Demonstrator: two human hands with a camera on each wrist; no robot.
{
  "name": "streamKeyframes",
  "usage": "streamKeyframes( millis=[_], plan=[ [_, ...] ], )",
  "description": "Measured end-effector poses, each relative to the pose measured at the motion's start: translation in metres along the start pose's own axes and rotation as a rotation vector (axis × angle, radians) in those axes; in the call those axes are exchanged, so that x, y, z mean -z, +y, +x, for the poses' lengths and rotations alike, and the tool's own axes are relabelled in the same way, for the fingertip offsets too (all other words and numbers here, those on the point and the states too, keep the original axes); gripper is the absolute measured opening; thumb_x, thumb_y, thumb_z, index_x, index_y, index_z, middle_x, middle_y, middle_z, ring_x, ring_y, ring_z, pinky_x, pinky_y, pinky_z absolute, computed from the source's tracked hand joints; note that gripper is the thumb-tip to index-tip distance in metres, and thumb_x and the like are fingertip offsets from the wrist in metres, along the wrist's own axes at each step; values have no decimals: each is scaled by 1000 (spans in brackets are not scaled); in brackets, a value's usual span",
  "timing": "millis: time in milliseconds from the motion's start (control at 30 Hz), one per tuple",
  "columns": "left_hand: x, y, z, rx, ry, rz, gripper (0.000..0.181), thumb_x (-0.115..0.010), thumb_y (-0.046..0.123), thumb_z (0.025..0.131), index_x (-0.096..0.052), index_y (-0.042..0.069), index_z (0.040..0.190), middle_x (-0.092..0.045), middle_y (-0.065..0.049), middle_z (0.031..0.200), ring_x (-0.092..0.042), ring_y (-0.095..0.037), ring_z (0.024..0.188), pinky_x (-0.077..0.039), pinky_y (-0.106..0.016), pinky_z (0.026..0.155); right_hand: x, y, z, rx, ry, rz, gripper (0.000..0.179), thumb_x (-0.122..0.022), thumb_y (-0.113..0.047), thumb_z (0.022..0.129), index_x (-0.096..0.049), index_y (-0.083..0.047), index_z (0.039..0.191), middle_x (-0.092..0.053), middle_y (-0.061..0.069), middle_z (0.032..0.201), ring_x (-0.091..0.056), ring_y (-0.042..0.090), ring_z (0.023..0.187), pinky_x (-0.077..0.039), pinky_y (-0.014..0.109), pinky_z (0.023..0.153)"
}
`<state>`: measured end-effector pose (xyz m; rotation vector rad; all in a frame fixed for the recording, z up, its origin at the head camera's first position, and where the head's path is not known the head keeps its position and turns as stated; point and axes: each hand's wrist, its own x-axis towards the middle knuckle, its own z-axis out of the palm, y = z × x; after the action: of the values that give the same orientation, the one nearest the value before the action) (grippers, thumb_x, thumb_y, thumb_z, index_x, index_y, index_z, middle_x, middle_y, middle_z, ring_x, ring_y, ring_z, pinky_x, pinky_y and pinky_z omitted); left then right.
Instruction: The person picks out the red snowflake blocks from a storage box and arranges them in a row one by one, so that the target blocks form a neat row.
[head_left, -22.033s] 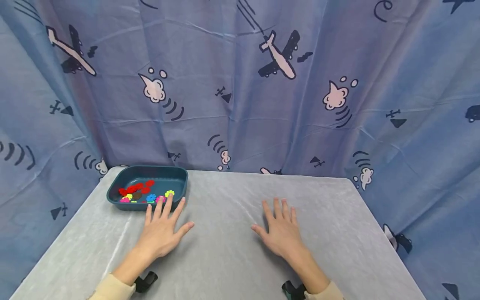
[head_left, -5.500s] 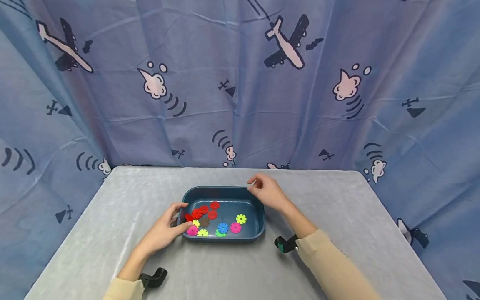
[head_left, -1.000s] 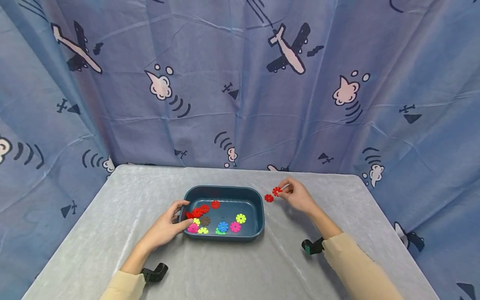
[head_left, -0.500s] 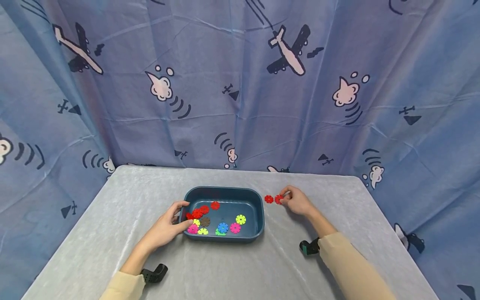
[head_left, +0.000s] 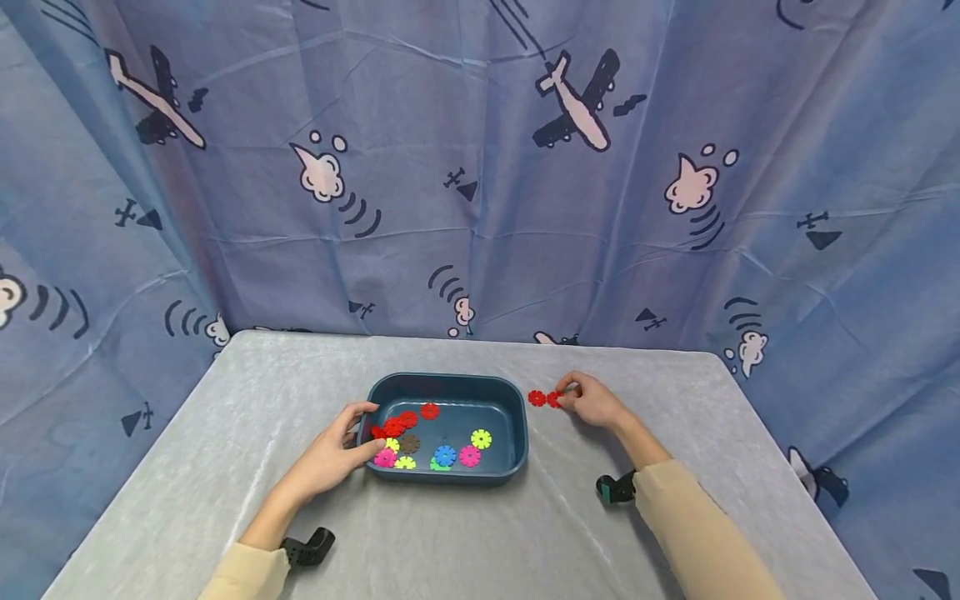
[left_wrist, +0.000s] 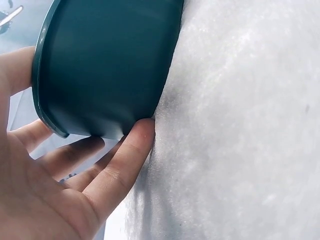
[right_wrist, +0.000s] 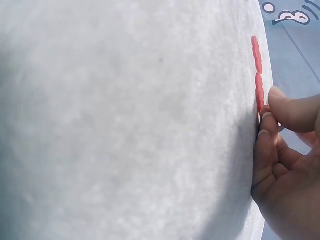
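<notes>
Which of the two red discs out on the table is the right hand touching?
The outer red disc, farther from the tray: the right hand touches its edge, partly covering it. The inner red disc, nearer the tray, is uncovered.

Head view: forward and down, from above the near side of the tray [head_left: 465,392]. Left-wrist view: close upon the tray's outer wall. Right-wrist view: low, right of the tray, sharing two red discs [right_wrist: 257,57] with the head view.

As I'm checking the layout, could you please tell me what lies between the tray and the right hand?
The head view shows two pieces there: a red disc nearer the tray, and a second red disc touched by the right hand.
</notes>
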<state>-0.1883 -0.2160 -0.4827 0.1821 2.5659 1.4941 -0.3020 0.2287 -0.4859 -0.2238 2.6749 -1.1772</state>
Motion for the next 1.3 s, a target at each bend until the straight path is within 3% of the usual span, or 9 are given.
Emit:
streamKeyframes(
  millis=[300, 533, 767, 1000, 1300],
  plan=[
    [0, 0, 0, 2, -5, -5, 66, -71, 42, 95, -42, 20, 150, -32, -23, 160, -42, -51, 138, -36, -63, 111, 1, -3, -4, -24, 22, 33, 19, -58, -6, 101, -60, 2, 118, -61, 13, 88, -54, 21, 75, -43, 32, 67],
    [0, 1, 0, 2, -4, -5, 68, -71, 43, 95, -41, 19, 150, -32, -25, 159, -41, -52, 139, -36, -63, 111, 1, -16, -9, 42, 75, 14, 19, -58, -5, 101, -60, 6, 117, -64, 14, 83, -57, 20, 69, -47, 31, 59],
    [1, 2, -1, 0, -4, -4, 65, -72, 41, 95, -42, 20, 149, -33, -25, 159, -41, -51, 139, -36, -62, 112, -4, -49, -20, 89, 106, 16, 19, -62, -11, 101, -64, 1, 115, -64, 13, 83, -56, 21, 69, -46, 32, 61],
    [1, 3, -1, -10, -2, 1, 65, -71, 42, 95, -43, 20, 149, -33, -26, 159, -42, -51, 138, -37, -63, 111, -16, -86, -28, 168, 112, 95, 16, -64, -15, 101, -65, -2, 110, -66, 21, 89, -63, 36, 80, -48, 34, 64],
    [1, 4, -1, -21, 1, 4, 64, -71, 40, 96, -43, 20, 149, -35, -23, 159, -42, -49, 139, -36, -61, 112, -42, -117, -28, 237, 140, 70, 11, -68, -16, 99, -69, -8, 106, -66, 4, 92, -58, 18, 81, -50, 32, 71]
  ],
)
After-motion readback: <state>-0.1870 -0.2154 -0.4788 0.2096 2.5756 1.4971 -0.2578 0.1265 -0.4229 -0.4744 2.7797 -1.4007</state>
